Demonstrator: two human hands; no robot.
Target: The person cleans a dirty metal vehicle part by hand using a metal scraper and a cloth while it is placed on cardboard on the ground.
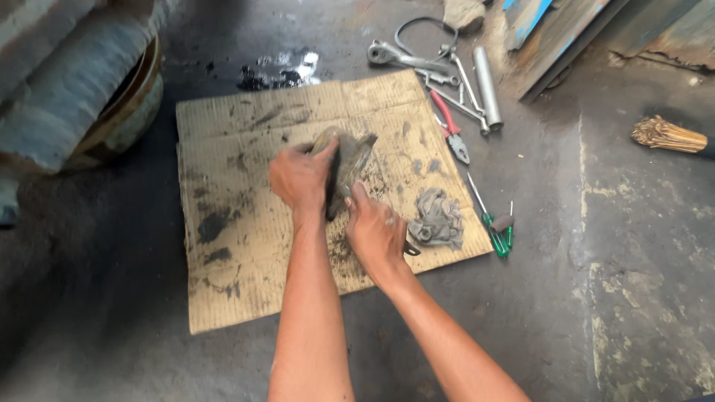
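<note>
Both hands work a grimy metal part [348,165] near the middle of a cardboard sheet [223,283] on the floor. Left hand [302,177] clamps its upper end, fingers wrapped; right hand [375,232] grips the lower end. A rag [439,217] lies just right.

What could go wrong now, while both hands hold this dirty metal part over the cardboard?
The part looks greasy, so it might slip from the left hand or right hand. The black grease on the cardboard could spread to the grey rag. The pliers and screwdrivers lie close, easy to knock.
</note>
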